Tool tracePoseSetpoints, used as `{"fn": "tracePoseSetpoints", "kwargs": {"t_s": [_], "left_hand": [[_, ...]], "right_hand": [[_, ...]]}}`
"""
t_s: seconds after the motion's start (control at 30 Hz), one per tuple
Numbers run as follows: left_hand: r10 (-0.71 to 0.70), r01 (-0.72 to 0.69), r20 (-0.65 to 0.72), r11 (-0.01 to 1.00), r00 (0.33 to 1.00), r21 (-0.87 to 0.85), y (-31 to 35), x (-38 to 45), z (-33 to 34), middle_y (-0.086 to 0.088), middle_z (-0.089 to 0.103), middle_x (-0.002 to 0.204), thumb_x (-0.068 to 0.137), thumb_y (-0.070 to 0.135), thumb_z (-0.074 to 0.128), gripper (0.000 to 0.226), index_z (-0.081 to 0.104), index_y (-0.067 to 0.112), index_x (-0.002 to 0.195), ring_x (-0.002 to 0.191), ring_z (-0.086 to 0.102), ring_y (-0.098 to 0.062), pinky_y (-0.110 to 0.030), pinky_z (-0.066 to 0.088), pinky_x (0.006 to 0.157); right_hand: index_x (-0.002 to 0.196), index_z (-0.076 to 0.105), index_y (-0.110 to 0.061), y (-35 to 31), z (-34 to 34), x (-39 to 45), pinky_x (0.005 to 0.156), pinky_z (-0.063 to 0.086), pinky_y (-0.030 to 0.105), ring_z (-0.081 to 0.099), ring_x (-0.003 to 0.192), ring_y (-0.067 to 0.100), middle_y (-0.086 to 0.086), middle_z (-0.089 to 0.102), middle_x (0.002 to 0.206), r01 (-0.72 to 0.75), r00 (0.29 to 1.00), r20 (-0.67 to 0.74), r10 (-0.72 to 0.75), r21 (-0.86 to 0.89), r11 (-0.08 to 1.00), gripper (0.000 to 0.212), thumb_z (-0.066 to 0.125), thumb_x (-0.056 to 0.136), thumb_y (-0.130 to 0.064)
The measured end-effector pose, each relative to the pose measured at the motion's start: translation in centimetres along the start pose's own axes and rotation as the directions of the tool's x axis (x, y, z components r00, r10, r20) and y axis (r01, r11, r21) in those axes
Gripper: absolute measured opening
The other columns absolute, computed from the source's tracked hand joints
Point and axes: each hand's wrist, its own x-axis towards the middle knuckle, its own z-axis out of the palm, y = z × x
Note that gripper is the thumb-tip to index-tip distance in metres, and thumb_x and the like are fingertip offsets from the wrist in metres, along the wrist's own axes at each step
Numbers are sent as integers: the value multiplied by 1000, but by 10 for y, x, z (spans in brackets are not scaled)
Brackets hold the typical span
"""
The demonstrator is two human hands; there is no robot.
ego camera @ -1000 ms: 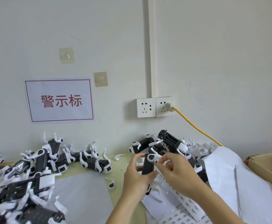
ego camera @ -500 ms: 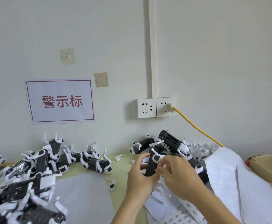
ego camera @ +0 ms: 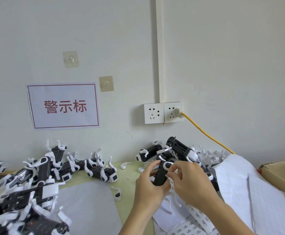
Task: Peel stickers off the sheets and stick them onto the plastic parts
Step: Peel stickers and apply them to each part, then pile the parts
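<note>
Left hand (ego camera: pixel 148 189) grips a black part (ego camera: pixel 160 175); right hand (ego camera: pixel 187 182) pinches at its side, apparently sticking a label; firm pressing next.

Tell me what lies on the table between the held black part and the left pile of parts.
Head view: bare table, a blank sheet and a loose white clip.

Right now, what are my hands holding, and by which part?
Your left hand grips a black plastic part around its lower body. Your right hand pinches at its upper side; a sticker there cannot be told.
</note>
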Motion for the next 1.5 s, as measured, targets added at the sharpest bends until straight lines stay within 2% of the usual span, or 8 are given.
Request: {"fn": "tracePoseSetpoints", "kwargs": {"t_s": [0.07, 0.13, 0.33, 0.67, 0.9, 1.1, 1.27, 1.5], "left_hand": [[-1, 1, 0, 1000, 1000, -3, 0, 0, 0, 11, 71, 103, 77, 28, 81, 50, 60, 50, 117, 92, 70, -21, -23, 52, 65], [0, 0, 2, 1000, 1000, -2, 0, 0, 0, 11, 71, 104, 77, 27, 80, 51, 60, 50, 117, 94, 70, -20, -22, 53, 66], [28, -28, 6, 999, 1000, 21, 0, -1, 0, 14, 71, 95, 79, 25, 79, 49, 59, 52, 114, 82, 70, -12, -18, 53, 64], [46, -46, 0, 998, 999, 40, -3, 0, 2, 18, 70, 95, 79, 28, 81, 49, 58, 52, 115, 82, 69, -13, -16, 51, 65], [64, -64, -4, 997, 998, 46, -5, 1, 1, 19, 70, 93, 80, 32, 81, 47, 57, 53, 114, 81, 68, -13, -19, 53, 68], [84, -83, -3, 995, 996, 55, -5, 1, 0, 34, 65, 89, 82, 39, 77, 40, 55, 55, 113, 80, 68, -10, -15, 50, 67], [103, -103, 7, 993, 995, 50, -4, 1, -1, 36, 64, 94, 86, 35, 73, 38, 54, 59, 109, 83, 67, -8, -18, 52, 68], [107, -107, 14, 993, 994, 55, -5, 2, -1, 36, 64, 97, 87, 33, 72, 40, 56, 52, 118, 86, 67, -10, -24, 57, 73]], "right_hand": [[78, 66, -32, 1, -1, 0, 49, 25, 19, 40, 51, 3, -11, 46, 50, 2, 1000, 0, -2, -17, 1000, 15, 63, 93, -30], [78, 65, -33, 1, -1, 0, 49, 25, 19, 41, 52, 3, -10, 44, 51, 5, 1000, 8, -5, -29, 1000, 16, 63, 93, -31], [73, 63, -36, 0, -1, 0, 49, 23, 18, 41, 49, 2, -10, 43, 46, 2, 1000, 15, -1, -25, 1000, 20, 65, 92, -31], [80, 67, -34, 0, 0, -1, 52, 30, 20, 46, 58, 2, -13, 50, 54, 46, 999, -17, -48, -91, 995, 14, 63, 93, -31], [86, 68, -33, 0, 1, -1, 59, 43, 24, 53, 66, 5, -14, 57, 63, 61, 997, -29, -65, -114, 992, 10, 61, 94, -33], [90, 68, -33, 0, 2, -2, 64, 48, 25, 57, 71, 7, -12, 62, 68, 61, 997, -35, -65, -125, 990, 12, 58, 95, -32], [92, 68, -33, 1, 3, -2, 67, 49, 27, 58, 75, 8, -13, 61, 70, 63, 997, -46, -69, -137, 989, 13, 56, 96, -33], [92, 67, -33, 2, 5, -1, 66, 49, 27, 59, 75, 8, -12, 63, 70, 68, 995, -58, -76, -143, 987, 13, 55, 96, -33]]}}
